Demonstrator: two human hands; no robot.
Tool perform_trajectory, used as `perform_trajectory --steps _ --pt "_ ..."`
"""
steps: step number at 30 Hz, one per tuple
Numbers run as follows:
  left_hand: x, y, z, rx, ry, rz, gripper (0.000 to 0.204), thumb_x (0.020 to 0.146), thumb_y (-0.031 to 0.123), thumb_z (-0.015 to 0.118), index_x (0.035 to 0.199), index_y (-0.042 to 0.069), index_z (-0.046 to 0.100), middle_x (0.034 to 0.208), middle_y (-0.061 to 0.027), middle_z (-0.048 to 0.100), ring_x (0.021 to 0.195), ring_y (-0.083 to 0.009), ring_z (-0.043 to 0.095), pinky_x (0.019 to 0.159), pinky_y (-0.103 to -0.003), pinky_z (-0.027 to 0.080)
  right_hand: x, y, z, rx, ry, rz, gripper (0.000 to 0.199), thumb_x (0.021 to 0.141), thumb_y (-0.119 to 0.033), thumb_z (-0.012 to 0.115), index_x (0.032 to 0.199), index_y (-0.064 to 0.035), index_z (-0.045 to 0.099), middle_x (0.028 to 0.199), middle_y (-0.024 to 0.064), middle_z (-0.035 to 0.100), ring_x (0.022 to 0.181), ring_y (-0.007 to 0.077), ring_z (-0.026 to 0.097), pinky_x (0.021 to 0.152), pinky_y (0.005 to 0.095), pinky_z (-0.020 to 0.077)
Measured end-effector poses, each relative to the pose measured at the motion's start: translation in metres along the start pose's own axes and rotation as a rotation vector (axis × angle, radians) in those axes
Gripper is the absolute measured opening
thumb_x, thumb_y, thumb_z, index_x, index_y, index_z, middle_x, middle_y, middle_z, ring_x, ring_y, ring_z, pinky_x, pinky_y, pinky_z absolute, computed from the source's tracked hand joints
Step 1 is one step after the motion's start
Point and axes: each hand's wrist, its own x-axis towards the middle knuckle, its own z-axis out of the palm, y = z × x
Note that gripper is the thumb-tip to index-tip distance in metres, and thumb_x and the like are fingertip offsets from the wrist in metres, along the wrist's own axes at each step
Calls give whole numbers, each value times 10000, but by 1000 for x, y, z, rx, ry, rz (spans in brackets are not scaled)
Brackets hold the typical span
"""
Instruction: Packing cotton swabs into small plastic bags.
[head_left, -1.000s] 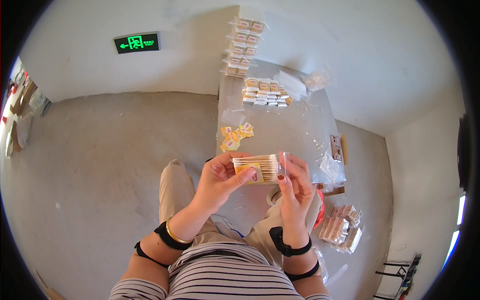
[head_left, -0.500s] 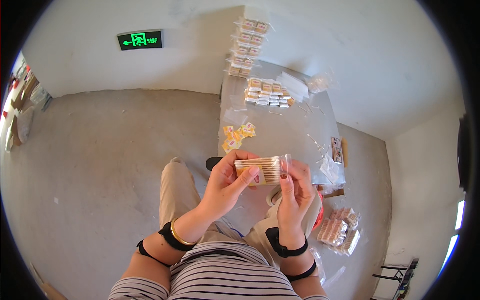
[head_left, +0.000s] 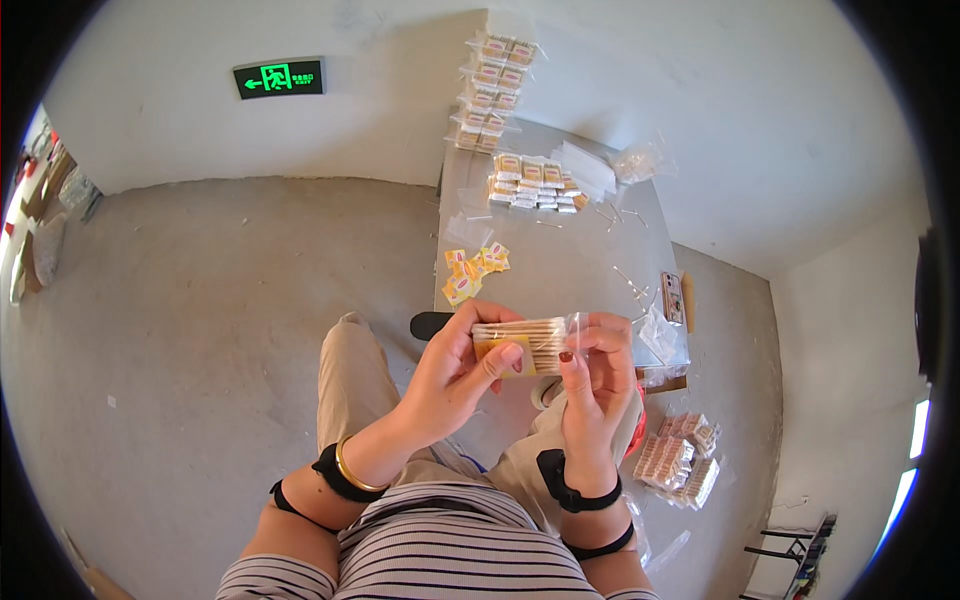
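Note:
Between my hands, above my lap and near the table's front edge, is a clear bag of cotton swabs (head_left: pixel 545 338) with a yellow card inside at its left part. My left hand (head_left: pixel 462 365) is closed around the left end, thumb pressed on the card. At the bag's right end, my right hand (head_left: pixel 597 370) pinches the clear plastic edge between thumb and fingers. The swabs lie sideways in a flat bundle. Beyond my left hand, loose yellow cards (head_left: pixel 470 272) are scattered on the grey table (head_left: pixel 580 270).
Packed swab bags (head_left: pixel 535 183) lie piled on the table, with a tall stack (head_left: pixel 492 90) behind. Empty clear bags (head_left: pixel 588 170), loose swabs (head_left: pixel 632 287) and a phone (head_left: pixel 673 298) are on the table too. More swab bundles (head_left: pixel 680 460) sit low at the right.
The bag has shifted slightly right and down in my hands. My right fingers have moved a little along its plastic end.

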Motion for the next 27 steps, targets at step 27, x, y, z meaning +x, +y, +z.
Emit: perform_trajectory --steps 27 --pt "0 12 2 -23 -41 -27 286 1005 208 612 1196 41 480 1021 6 606 841 -13 550 626 -179 452 4 -5 -1 -77 -32 -91 207 891 -20 658 1092 -3 613 1154 124 555 1078 198 540 954 312 432"
